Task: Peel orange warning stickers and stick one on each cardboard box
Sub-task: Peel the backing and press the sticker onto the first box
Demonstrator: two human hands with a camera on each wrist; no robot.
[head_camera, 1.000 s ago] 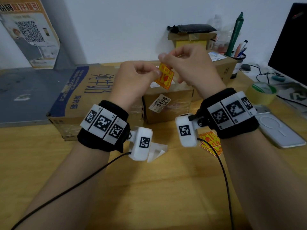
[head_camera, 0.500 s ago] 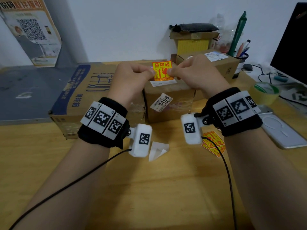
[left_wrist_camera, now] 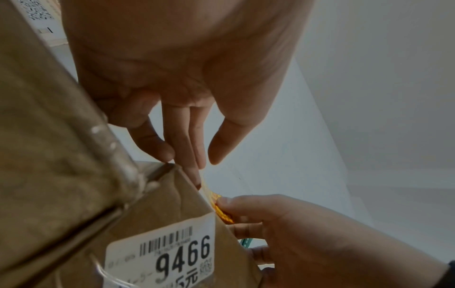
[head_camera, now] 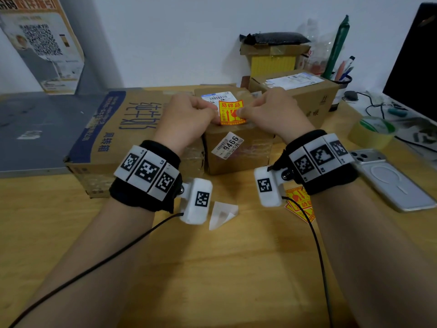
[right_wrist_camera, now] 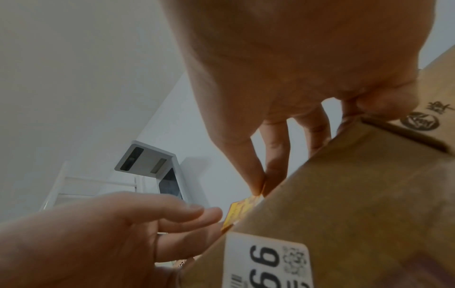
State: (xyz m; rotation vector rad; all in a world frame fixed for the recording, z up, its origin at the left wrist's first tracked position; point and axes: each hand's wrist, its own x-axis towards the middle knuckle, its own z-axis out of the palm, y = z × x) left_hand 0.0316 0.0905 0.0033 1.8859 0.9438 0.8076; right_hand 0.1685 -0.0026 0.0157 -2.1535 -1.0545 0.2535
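Observation:
An orange warning sticker [head_camera: 231, 112] is stretched between my two hands, just over the top front edge of a small cardboard box [head_camera: 238, 157] that bears a white 9466 label. My left hand [head_camera: 214, 116] pinches the sticker's left edge and my right hand [head_camera: 241, 112] pinches its right edge. In the right wrist view, thumb and forefinger of the right hand [right_wrist_camera: 261, 185] close on the sticker [right_wrist_camera: 240, 212] at the box's rim. In the left wrist view the sticker [left_wrist_camera: 222, 211] shows edge-on against the box [left_wrist_camera: 172, 204]. I cannot tell whether it touches the cardboard.
A large flat carton [head_camera: 113, 129] lies at left and another box [head_camera: 307, 98] at back right. On the table [head_camera: 212, 268] lie spare orange stickers [head_camera: 300, 205], a white backing paper [head_camera: 222, 214], a phone [head_camera: 392, 183] and a tape roll [head_camera: 372, 131]. A monitor [head_camera: 416, 62] stands far right.
Both hands have brought the sticker down from mid-air to the small box's top and turned it to face me, stretched flat between them.

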